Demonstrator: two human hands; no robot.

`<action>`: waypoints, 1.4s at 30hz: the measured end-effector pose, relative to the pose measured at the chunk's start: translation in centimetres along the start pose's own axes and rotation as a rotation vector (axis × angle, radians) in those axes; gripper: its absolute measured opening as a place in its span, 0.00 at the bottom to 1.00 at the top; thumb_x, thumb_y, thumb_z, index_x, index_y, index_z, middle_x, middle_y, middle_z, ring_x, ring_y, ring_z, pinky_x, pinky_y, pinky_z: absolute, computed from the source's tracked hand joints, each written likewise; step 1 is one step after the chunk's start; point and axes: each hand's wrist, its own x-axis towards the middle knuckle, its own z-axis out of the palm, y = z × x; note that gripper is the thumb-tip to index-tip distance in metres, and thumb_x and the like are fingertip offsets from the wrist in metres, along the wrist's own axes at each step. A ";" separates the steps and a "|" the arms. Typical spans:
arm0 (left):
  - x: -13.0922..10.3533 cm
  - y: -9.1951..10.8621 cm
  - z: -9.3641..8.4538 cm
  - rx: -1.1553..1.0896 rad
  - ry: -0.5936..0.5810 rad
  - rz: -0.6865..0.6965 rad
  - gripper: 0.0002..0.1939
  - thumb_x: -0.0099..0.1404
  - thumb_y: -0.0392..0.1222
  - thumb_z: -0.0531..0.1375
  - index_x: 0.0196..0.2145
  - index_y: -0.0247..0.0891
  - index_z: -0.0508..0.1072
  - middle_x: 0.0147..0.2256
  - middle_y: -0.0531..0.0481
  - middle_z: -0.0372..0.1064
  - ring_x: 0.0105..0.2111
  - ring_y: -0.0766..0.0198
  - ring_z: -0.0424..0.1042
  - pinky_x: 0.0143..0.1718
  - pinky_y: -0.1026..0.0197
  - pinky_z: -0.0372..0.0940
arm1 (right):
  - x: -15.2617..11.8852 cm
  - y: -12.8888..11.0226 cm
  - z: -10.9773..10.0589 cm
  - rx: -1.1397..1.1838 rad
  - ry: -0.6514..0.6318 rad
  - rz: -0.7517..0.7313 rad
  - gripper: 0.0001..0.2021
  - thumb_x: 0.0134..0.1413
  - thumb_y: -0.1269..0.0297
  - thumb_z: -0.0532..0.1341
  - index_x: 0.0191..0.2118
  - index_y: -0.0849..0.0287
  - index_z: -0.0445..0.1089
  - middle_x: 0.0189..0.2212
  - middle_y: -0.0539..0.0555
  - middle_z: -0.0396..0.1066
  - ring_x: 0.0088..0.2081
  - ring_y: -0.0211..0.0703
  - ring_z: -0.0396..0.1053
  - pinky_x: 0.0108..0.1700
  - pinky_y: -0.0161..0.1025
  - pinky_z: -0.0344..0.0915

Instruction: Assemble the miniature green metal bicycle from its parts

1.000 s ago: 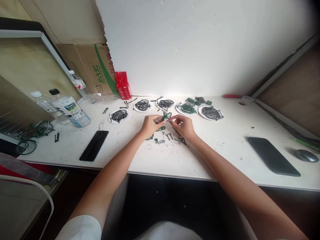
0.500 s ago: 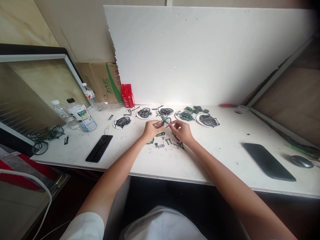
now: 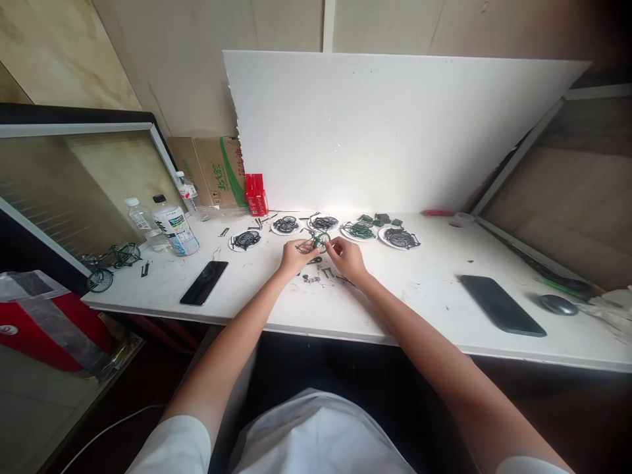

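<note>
The left hand (image 3: 295, 257) has its fingers closed on a small green bicycle (image 3: 317, 243), which sits between the two hands with a spoked wheel facing the camera. The right hand (image 3: 349, 258) brings its fingertips to the right edge of that wheel; whether they grip it or merely touch it is too small to tell. Just below the fingers, loose parts (image 3: 328, 272) lie scattered on the white tabletop (image 3: 415, 296). Beyond the fingers, five white plates (image 3: 382, 237) stand in a curved row, four bearing dark wheels and pieces, the fifth, just right of the fingers, bearing green ones. Farther back, behind that plate, rest some green blocks (image 3: 382, 218). Well to the left of the fingers lies a black phone (image 3: 204, 283), and past it a second bicycle (image 3: 117, 264) leans near some plastic bottles (image 3: 176, 229). Beyond the fingers to the left stands a red box (image 3: 256, 195). Well to their right are a dark flat slab (image 3: 502, 306) and a computer mouse (image 3: 558, 304).
</note>
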 end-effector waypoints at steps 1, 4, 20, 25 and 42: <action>-0.1 0.0 0.1 0.008 0.007 -0.003 0.19 0.56 0.52 0.76 0.30 0.34 0.79 0.31 0.46 0.78 0.31 0.61 0.76 0.34 0.61 0.71 | -0.1 0.2 0.1 0.006 0.000 -0.005 0.20 0.70 0.44 0.58 0.38 0.57 0.75 0.26 0.54 0.74 0.26 0.44 0.65 0.31 0.42 0.55; -0.1 -0.1 0.3 0.010 0.009 -0.016 0.19 0.55 0.52 0.77 0.29 0.34 0.78 0.31 0.45 0.78 0.31 0.61 0.75 0.34 0.61 0.70 | -0.1 0.8 0.4 0.049 0.014 0.009 0.20 0.68 0.44 0.59 0.38 0.57 0.75 0.26 0.53 0.73 0.27 0.44 0.65 0.33 0.41 0.57; -0.4 -1.0 0.8 -0.105 -0.024 -0.090 0.21 0.54 0.53 0.77 0.36 0.33 0.82 0.36 0.42 0.82 0.35 0.58 0.80 0.41 0.57 0.75 | -0.2 1.4 1.0 0.134 0.041 0.061 0.23 0.66 0.40 0.60 0.34 0.57 0.73 0.27 0.53 0.73 0.29 0.44 0.65 0.35 0.41 0.60; -0.5 -1.2 1.0 -0.111 -0.012 -0.084 0.22 0.53 0.53 0.78 0.36 0.33 0.82 0.36 0.41 0.83 0.35 0.57 0.81 0.42 0.55 0.77 | -0.1 1.4 0.9 0.119 0.037 0.060 0.24 0.66 0.39 0.60 0.35 0.57 0.73 0.27 0.54 0.73 0.29 0.44 0.66 0.34 0.41 0.60; -2.1 -0.7 0.7 0.013 0.037 -0.012 0.16 0.58 0.51 0.75 0.35 0.35 0.82 0.37 0.41 0.82 0.35 0.57 0.80 0.40 0.57 0.74 | -0.5 1.2 0.8 0.100 -0.007 -0.016 0.20 0.67 0.43 0.60 0.38 0.57 0.75 0.29 0.54 0.75 0.30 0.44 0.68 0.36 0.41 0.62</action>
